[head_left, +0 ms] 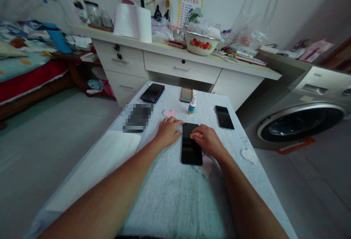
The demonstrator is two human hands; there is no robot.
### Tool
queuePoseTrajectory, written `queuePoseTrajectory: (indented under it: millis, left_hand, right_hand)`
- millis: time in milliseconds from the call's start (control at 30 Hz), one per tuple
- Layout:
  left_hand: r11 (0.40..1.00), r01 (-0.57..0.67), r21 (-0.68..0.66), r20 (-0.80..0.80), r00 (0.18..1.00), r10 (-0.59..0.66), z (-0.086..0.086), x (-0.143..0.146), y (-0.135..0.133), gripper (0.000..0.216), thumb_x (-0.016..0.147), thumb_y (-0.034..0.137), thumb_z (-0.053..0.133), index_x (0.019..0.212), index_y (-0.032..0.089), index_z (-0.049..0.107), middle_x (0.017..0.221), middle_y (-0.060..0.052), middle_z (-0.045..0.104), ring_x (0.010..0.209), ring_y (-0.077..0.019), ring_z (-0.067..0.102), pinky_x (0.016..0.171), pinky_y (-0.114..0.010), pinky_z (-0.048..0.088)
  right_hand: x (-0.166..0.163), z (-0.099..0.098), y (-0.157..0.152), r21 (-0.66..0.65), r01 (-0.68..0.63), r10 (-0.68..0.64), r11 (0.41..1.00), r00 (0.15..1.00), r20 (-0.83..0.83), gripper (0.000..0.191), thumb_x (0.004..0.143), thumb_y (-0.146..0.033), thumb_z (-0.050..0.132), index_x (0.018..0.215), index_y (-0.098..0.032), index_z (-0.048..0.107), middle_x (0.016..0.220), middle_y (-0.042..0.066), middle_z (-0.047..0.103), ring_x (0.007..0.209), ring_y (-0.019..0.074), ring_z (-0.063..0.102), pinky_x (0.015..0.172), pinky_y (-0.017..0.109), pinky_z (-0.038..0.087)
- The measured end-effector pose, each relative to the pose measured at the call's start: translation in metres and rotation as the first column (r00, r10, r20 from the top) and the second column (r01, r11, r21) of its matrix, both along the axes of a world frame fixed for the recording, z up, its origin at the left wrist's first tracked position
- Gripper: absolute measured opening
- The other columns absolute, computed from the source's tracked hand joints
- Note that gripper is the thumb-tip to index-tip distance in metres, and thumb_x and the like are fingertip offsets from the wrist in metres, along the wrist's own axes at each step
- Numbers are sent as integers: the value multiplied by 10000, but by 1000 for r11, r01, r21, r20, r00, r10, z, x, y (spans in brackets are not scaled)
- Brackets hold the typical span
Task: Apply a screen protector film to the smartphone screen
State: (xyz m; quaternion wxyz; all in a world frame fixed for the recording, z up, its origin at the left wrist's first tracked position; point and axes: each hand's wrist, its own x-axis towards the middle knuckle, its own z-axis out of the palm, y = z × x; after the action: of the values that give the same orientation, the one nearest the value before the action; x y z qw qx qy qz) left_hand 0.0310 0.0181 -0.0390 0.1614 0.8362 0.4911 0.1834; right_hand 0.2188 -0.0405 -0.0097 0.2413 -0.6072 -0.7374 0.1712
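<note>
A black smartphone (191,153) lies screen up on the cloth-covered table in front of me. My left hand (168,132) rests on the table at its left side, fingers stretched out and apart, with fingertip and thumb at the phone's upper left edge. Pinched in my right hand (207,141) is a small orange-tan cloth or pad (195,135), pressed against the upper part of the screen. Just beyond the phone stands a small white spray bottle (192,106) with a blue and yellow label. A pink heart shape (170,113) shows beyond my left hand.
Another phone (224,117) lies at the right, stacked phones (152,92) at the far left, and one more (187,94) at the back. A pixelated dark object (138,117) is left. A white sheet (109,165) lies along the left edge. A desk (161,58) and washing machine (309,96) stand beyond.
</note>
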Motion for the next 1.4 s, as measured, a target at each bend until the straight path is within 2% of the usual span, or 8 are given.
queuePoseTrajectory:
  millis: [733,1400]
  left_hand:
    - [1000,-1,3,3,1000,1,0,0,1,394,834,305,563,1227,305,595,1171,-52,568,1106,-263,487,955,-398,379]
    - [1000,3,10,2,1000,-3,2,0,-1,389,836,295,560,1223,291,600,1169,-54,569,1105,-265,493,959,-403,379]
  right_hand:
    - [-3,3,-1,2,15,-15,1000,1000,13,118,804,-121,608,830,-165,714,831,41,638,775,151,579,719,261,410]
    - [4,10,-4,-110,-95,91,989,995,-41,134,753,-91,610,795,-165,714,819,28,656,760,141,595,699,247,417]
